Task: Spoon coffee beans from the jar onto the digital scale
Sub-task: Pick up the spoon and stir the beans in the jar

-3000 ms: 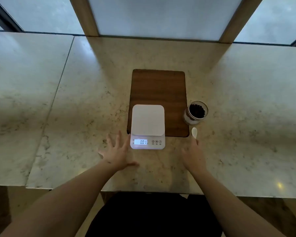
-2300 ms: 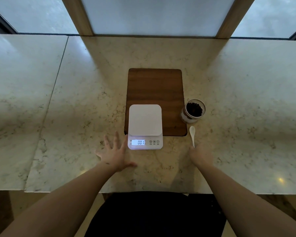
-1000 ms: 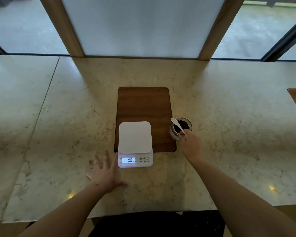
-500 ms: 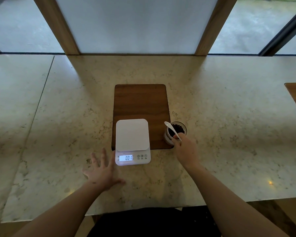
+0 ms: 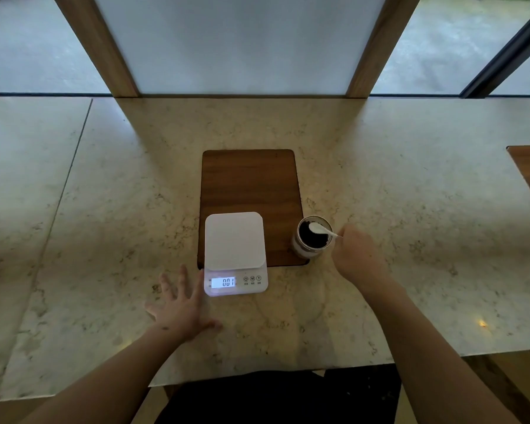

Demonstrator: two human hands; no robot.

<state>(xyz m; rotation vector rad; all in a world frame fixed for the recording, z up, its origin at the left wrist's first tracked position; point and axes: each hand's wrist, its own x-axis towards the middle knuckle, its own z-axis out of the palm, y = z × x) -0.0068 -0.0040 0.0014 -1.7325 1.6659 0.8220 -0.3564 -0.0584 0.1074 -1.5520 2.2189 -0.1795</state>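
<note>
1. Stone counter: pale, veined, wide, meeting window frames at the far side. It carries every item below.
2. Wooden board: dark brown, rounded corners, lying flat at the centre of the counter. Its far half is bare.
3. Digital scale: white, with its platform over the near left corner of the board and its display end overhanging onto the stone. The lit display reads 001. No beans are visible on the platform.
4. Left hand: fingers spread, palm down flat on the counter, just beside the near left corner of the scale. It holds nothing.
5. Right hand: closed in a pinch on the spoon handle, just to the right of the jar.
6. Jar: clear glass, open, upright, at the right edge of the board near its near corner. It is well filled.
7. Coffee beans: a dark mass inside the jar, none elsewhere in view.
8. Spoon: small, white, its bowl over the jar mouth at or on the bean surface, its handle slanting right into the pinch. Whether the bowl carries beans cannot be told.
9. Step in hand, as judged: the first scoop, spoon entering the beans.
10. Next move, as judged: dig the bowl under the beans, lift it level, carry it left across the board edge, and tip it over the middle of the platform. A tilted spoon may scatter beans on the board.
</note>
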